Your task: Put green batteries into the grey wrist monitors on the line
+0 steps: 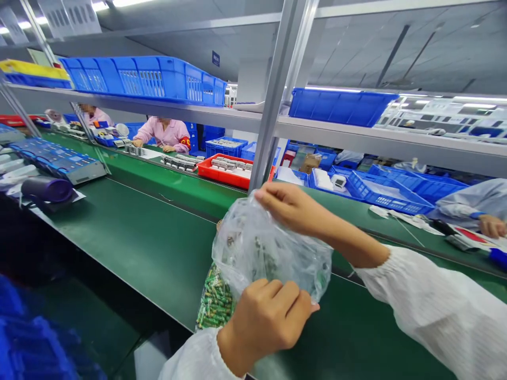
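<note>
The right hand (291,208) pinches the clear plastic bag (247,245) at its top, the left hand (269,319) grips its near edge, and green parts (214,301) show at its lower left.

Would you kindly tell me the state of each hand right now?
Left hand: closed, holding the near side of the clear plastic bag.
Right hand: closed, pinching the bag's top edge.

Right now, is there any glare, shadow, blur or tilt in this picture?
Head view throughout: pale glare streaks the clear plastic bag; ceiling lights look washed out at top left; blue items at lower left sit soft-edged in shadow; the metal post leans, perhaps from a tilted camera.
</note>
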`<state>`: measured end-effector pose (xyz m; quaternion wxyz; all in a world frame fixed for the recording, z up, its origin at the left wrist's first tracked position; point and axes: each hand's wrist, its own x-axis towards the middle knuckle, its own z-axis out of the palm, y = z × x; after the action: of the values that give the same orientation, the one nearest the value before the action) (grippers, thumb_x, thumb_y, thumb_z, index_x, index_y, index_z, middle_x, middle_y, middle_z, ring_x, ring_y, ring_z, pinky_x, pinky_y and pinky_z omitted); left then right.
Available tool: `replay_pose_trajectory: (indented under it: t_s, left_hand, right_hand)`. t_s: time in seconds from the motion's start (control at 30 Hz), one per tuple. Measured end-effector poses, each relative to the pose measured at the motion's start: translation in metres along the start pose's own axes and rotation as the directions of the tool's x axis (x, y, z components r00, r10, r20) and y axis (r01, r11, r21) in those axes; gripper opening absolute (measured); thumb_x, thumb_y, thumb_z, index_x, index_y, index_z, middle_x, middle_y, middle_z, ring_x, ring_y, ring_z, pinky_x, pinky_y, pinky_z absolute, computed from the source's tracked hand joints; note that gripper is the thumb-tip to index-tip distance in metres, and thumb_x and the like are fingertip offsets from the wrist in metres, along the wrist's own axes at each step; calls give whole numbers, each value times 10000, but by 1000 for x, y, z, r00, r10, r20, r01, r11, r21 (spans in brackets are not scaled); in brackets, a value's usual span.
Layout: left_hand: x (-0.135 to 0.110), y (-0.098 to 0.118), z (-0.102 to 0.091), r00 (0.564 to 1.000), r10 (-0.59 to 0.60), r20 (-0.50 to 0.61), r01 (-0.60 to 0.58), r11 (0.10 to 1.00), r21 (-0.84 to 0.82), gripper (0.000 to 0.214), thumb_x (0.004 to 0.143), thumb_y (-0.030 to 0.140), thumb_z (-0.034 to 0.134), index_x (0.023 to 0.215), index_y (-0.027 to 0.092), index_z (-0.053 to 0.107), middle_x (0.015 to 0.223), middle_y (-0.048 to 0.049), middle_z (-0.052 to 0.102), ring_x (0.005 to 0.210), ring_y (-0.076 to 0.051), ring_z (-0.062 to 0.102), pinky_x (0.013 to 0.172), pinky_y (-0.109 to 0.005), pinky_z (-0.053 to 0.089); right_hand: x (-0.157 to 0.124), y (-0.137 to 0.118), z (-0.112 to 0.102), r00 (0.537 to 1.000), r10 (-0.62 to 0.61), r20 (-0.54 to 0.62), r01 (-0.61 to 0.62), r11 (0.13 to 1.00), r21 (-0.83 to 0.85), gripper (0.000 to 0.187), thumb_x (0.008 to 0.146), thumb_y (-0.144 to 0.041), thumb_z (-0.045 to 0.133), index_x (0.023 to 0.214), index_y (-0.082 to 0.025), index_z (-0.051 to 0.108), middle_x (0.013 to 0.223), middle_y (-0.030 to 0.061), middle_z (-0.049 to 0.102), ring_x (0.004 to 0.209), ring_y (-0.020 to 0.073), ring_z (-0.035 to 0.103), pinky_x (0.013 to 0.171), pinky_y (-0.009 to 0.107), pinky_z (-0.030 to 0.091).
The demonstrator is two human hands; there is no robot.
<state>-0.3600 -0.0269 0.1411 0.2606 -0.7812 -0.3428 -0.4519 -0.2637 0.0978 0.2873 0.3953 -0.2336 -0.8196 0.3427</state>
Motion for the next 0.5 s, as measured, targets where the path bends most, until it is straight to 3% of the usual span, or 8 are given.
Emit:
replay_pose_trajectory:
  t_s: [0.07, 0.17, 0.2, 0.27, 0.33, 0.37, 0.43, 0.5]
  left_hand:
    - [0, 1, -1, 999, -37, 22, 37, 999, -19, 362, 1089, 281, 473, 750, 193, 564, 603, 25, 455, 512, -144, 417, 475, -341, 241]
    - [-1, -2, -6, 985, -170, 17, 170, 980, -101, 374, 1115, 340, 356, 892, 175, 607, 654, 2, 527, 521, -152, 465, 461, -335, 296]
    - [-1, -3, -8, 975, -221, 16, 221, 966, -135, 339, 1108, 318, 351, 939, 168, 604, 686, -7, 559, 527, -149, 484, 460, -327, 316]
    - [-2, -6, -9, 954, -298, 32, 298, 937, -181, 229, 1079, 237, 385, 968, 173, 575, 744, -17, 607, 547, -140, 525, 463, -314, 341]
    - [-3, -7, -9, 942, -333, 42, 335, 926, -177, 164, 1053, 177, 418, 946, 192, 542, 753, -10, 613, 559, -137, 545, 474, -312, 351]
    - [-3, -7, -9, 940, -339, 40, 341, 925, -166, 152, 1046, 162, 424, 943, 200, 529, 745, -4, 604, 557, -138, 542, 480, -313, 352]
    - [-5, -6, -9, 941, -338, 31, 338, 926, -165, 128, 1043, 162, 428, 952, 209, 506, 731, 7, 581, 546, -137, 523, 489, -307, 358]
    - [-7, -6, -9, 932, -361, 28, 360, 916, -175, 92, 1044, 182, 443, 966, 217, 476, 741, 12, 570, 545, -134, 515, 499, -294, 368]
  right_hand:
    - [2, -3, -6, 999, -43, -22, 42, 997, -65, 589, 914, -688, 668, 644, -211, 452, 583, -56, 391, 517, 69, 339, 460, 216, 258]
    - [2, -9, -18, 929, -166, -330, 175, 985, -3, 454, 995, -575, 621, 737, -232, 471, 595, -74, 401, 465, 61, 334, 455, 217, 263]
    - [1, -11, -21, 933, -178, -313, 186, 982, -3, 433, 1001, -566, 616, 756, -234, 485, 598, -74, 418, 464, 64, 351, 456, 217, 277]
    - [-4, -12, -21, 992, -126, -6, 125, 990, -65, 454, 999, -593, 606, 751, -222, 525, 607, -56, 466, 501, 79, 411, 476, 221, 325]
    - [-10, -11, -20, 961, -31, 273, 75, 985, -153, 500, 998, -626, 587, 728, -206, 562, 624, -32, 495, 544, 95, 436, 498, 231, 349]
    - [-12, -10, -20, 965, -30, 259, 77, 982, -172, 505, 1010, -626, 568, 729, -206, 566, 638, -25, 495, 556, 100, 429, 507, 238, 348]
    - [-14, -8, -22, 992, -97, 75, 111, 971, -211, 494, 1030, -620, 532, 749, -215, 559, 666, -17, 494, 574, 112, 425, 522, 249, 344]
    - [-14, -3, -27, 993, -94, 69, 111, 942, -317, 504, 1030, -632, 520, 741, -220, 554, 660, -12, 508, 577, 119, 438, 525, 257, 347]
